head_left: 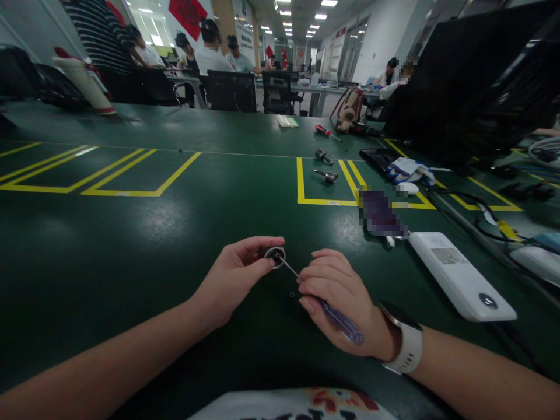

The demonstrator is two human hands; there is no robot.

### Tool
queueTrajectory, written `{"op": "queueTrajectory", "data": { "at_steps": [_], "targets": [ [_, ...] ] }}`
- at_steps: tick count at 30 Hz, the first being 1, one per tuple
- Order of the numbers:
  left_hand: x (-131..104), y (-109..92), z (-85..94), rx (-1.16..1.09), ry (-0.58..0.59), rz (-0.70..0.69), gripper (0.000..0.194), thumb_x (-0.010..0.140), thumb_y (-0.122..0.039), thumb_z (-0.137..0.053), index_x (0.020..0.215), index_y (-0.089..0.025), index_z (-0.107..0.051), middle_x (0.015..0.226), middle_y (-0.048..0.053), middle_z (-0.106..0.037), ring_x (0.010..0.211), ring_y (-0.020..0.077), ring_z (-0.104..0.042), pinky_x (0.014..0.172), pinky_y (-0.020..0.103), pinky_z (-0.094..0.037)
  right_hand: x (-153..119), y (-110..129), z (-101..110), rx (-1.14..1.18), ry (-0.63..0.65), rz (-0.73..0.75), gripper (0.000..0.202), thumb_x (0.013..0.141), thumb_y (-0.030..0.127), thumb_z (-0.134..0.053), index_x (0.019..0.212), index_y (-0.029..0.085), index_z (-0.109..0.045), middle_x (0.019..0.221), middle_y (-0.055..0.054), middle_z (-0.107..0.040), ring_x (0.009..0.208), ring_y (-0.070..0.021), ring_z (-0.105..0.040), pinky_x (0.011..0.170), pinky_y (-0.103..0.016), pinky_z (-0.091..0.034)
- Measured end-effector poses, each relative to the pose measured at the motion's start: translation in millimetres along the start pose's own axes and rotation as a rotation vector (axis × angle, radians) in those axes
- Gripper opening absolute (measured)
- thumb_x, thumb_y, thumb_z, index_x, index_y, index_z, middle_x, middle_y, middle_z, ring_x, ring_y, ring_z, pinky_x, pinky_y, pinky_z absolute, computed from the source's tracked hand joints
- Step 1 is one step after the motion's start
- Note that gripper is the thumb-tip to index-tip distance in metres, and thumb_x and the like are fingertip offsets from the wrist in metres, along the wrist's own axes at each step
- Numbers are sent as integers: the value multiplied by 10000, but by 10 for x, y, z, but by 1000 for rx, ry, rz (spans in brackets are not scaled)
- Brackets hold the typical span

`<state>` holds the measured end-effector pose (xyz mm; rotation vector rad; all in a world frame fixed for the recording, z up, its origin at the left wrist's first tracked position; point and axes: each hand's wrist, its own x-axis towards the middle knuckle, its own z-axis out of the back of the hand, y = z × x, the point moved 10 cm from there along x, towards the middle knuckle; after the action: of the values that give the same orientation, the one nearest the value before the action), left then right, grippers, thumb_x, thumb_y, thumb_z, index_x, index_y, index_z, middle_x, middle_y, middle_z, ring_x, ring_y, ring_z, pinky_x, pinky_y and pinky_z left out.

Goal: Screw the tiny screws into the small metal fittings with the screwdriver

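Note:
My left hand (238, 274) is closed on a small round metal part (275, 255), pinched between thumb and fingers with its hollow, dark end turned towards my right side. In my right hand (336, 291) lies a screwdriver (343, 324) with a clear purplish handle. Its thin shaft points up and left, and the tip reaches into the opening of the metal part. Whether the tip sits on a screw inside cannot be made out. A tiny dark ring-like piece (291, 294) rests on the green table between my hands.
Two dark metal bits with shanks (326, 175) and a red-handled screwdriver (322, 130) lie further back. To the right are a phone (380, 214), a white power bank (461, 274), gloves (410, 170), cables and a large black monitor (464, 76). Yellow tape marks the green table (131, 251). People sit beyond.

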<state>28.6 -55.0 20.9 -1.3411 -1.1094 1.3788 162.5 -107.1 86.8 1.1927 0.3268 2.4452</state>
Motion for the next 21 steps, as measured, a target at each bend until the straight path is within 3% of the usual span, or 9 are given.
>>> {"op": "queueTrajectory", "data": {
  "at_steps": [16,21],
  "targets": [
    [7,-60,-16,63,6,-69,163,670,-202,-669,824,-180,-718,1013,60,-709,916,202,-660,848,314,-514,22,26,-75,-55,41,9,138,812,117,-532,924,196,-537,828,-41,-662,808,-174,-583,881,-420,-444],
    [18,-58,-9,69,9,-83,134,669,-214,-662,787,-175,-711,1001,64,-711,894,208,-663,827,332,-523,16,-32,-16,90,2,-63,122,814,135,-526,915,198,-556,836,-42,-655,809,-174,-586,906,-434,-424]
  ]
}}
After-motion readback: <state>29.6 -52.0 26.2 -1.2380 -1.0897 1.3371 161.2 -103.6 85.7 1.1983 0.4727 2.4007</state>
